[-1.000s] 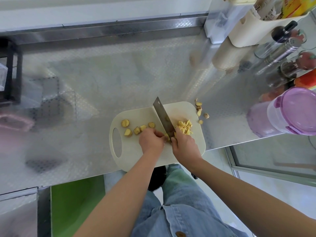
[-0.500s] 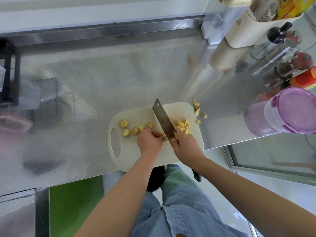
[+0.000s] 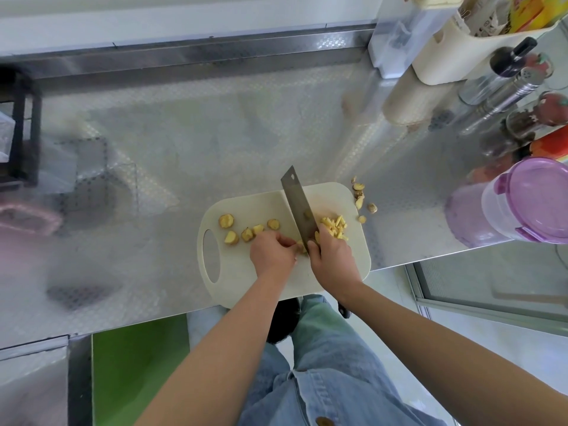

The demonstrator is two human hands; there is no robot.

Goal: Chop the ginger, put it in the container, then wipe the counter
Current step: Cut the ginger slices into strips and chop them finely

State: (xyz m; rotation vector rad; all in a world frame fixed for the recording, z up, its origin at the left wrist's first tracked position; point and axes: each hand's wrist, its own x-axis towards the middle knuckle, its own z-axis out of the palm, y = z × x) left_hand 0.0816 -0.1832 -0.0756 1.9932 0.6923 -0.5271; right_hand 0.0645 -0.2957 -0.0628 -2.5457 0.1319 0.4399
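Observation:
A cream cutting board (image 3: 233,272) lies on the steel counter (image 3: 184,142) near its front edge. Several ginger slices (image 3: 246,230) sit on the board's left half. A pile of chopped ginger sticks (image 3: 335,227) lies right of the cleaver (image 3: 299,207), whose blade stands edge-down across the board. My right hand (image 3: 333,261) grips the cleaver's handle. My left hand (image 3: 272,255) pinches a small ginger piece against the board, right beside the blade. Ginger peel scraps (image 3: 361,201) lie on the counter off the board's right corner.
A clear container with a purple lid (image 3: 522,201) stands at the counter's right edge. Spice bottles (image 3: 504,87), a cream holder (image 3: 461,56) and a clear box (image 3: 399,35) crowd the back right. A black rack (image 3: 21,127) stands at far left.
The hands stayed at the blade, holding and cutting the same ginger piece; the view shifted slightly. The cleaver's angle barely changed.

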